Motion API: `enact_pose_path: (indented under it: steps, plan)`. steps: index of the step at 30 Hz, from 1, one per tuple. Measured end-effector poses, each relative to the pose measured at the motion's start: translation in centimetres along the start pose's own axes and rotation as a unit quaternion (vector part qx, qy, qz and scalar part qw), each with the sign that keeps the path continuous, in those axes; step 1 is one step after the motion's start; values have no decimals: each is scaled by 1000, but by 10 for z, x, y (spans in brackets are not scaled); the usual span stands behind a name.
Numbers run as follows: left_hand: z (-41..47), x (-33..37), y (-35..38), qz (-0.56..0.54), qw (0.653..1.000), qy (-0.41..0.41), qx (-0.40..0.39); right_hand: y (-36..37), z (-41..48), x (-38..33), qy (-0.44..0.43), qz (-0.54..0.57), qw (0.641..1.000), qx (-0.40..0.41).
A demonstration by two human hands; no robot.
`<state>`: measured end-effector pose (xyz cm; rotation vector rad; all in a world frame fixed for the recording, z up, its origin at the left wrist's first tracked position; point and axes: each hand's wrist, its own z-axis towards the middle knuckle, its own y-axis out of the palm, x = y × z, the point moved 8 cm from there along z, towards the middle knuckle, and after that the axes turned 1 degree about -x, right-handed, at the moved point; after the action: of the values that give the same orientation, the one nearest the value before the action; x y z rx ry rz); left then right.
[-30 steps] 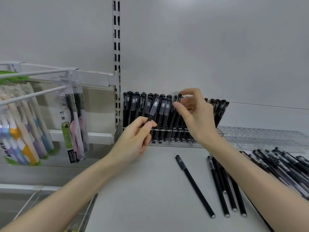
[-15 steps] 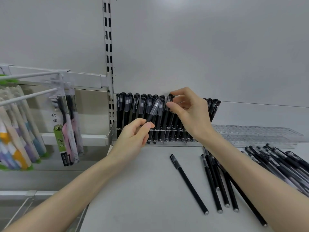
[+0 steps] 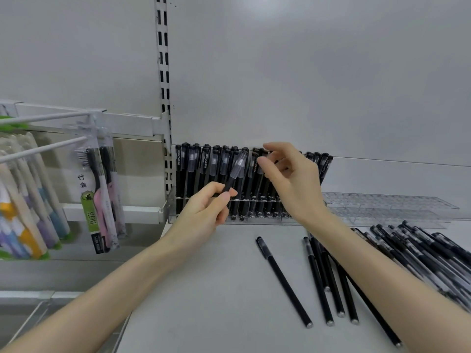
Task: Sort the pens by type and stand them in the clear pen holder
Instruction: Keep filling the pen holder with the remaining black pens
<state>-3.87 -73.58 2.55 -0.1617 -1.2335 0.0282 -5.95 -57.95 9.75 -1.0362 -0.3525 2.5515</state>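
While the left hand pinches a clear-capped pen, the right hand hovers loose-fingered and empty by the pen holder. One toothbrush pack reads "BQB".

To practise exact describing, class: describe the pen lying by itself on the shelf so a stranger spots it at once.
Find the clear pen holder packed with upright black pens at the back of the grey shelf. On the shelf before it lie loose black pens. The lone pen lies left of the bunch, touching none.
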Motion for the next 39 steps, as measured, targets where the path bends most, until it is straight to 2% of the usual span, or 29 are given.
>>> enact_pose_path:
  steps: [3, 7, 9, 10, 11, 14, 16, 19, 29, 39]
  plan:
    - [1, 3, 16, -15, 999, 2, -38, 0, -10, -1, 36, 97, 994, -27]
    - [2, 8, 40, -22, 995, 0, -96, 0, -16, 3, 58, 153, 986, -28]
    - [3, 9, 41, 44, 994, 24, -98, -6, -15, 3, 55, 174, 983, -5]
    - [3, 11, 37, 123, 987, 60, -81, -11, -13, 2, 51, 180, 982, 11]
    - [3, 14, 30, 219, 968, 112, -47, -18, -11, 2, 47, 177, 983, 29]
    - [-5, 22, 11, 434, 866, 244, 46, -35, -2, 1, 20, 127, 989, 72]
    - [-8, 17, 4, 493, 826, 265, 60, -39, 2, 0, 0, 97, 992, 83]
    - [-12, 10, 7, 546, 789, 276, 54, -36, 6, -1, -19, 82, 992, 91]
    - [-11, -1, 11, 584, 774, 241, 39, -26, 14, -1, -41, 66, 992, 98]
    - [-10, -3, 11, 599, 770, 219, 25, -5, 9, 9, -19, -6, 999, 30]
